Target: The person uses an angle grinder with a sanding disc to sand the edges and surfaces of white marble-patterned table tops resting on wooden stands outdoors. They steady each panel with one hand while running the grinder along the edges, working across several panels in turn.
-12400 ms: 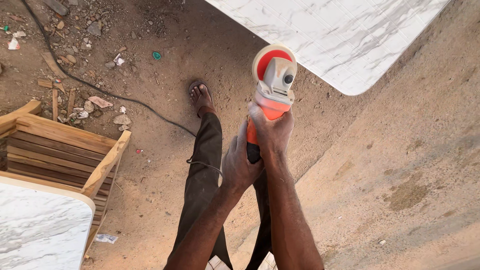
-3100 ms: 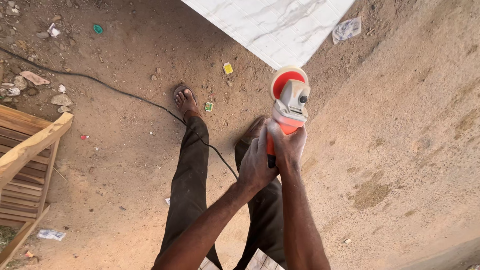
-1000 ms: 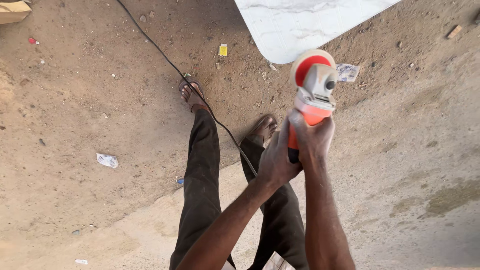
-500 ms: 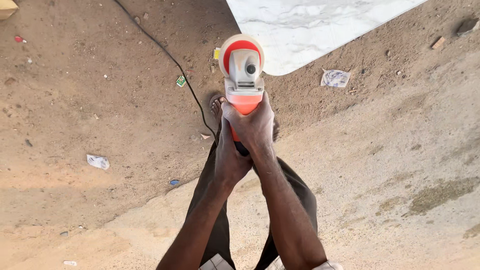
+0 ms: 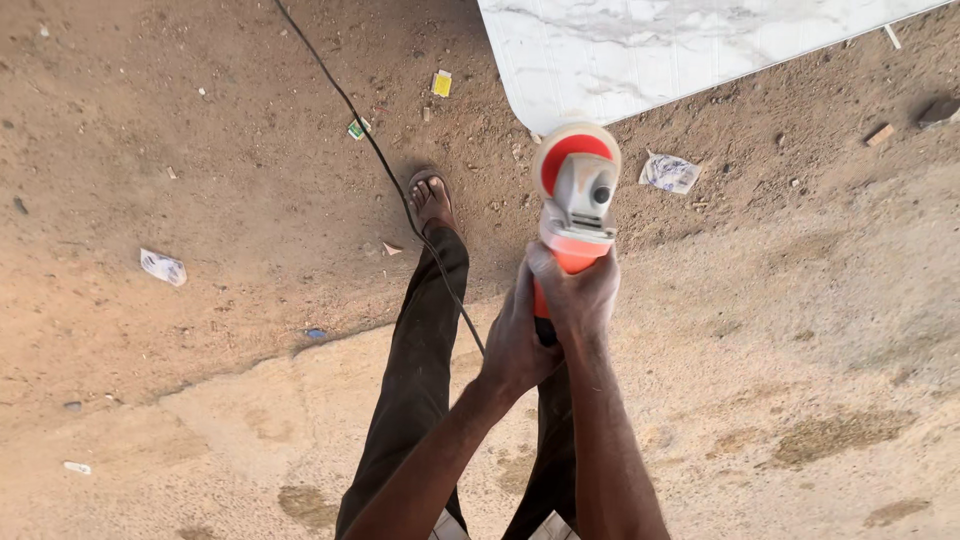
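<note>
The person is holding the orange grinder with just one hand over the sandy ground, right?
Not quite. In the head view both hands grip the orange grinder: the left hand and the right hand wrap its handle. It is indeed over the sandy ground.

An angle grinder (image 5: 577, 205) with a smooth orange plastic body, a matt grey metal head and a red guard, gripped by bare hands. At the far right, a white marble slab (image 5: 660, 45) with grey veins, smooth and faintly glossy. Rough, dusty brown dirt ground (image 5: 200, 180), paler and grainy nearer. A black rubbery cable (image 5: 370, 145), dark matt cloth trousers (image 5: 425, 350), crumpled paper scraps (image 5: 668, 172)
</note>
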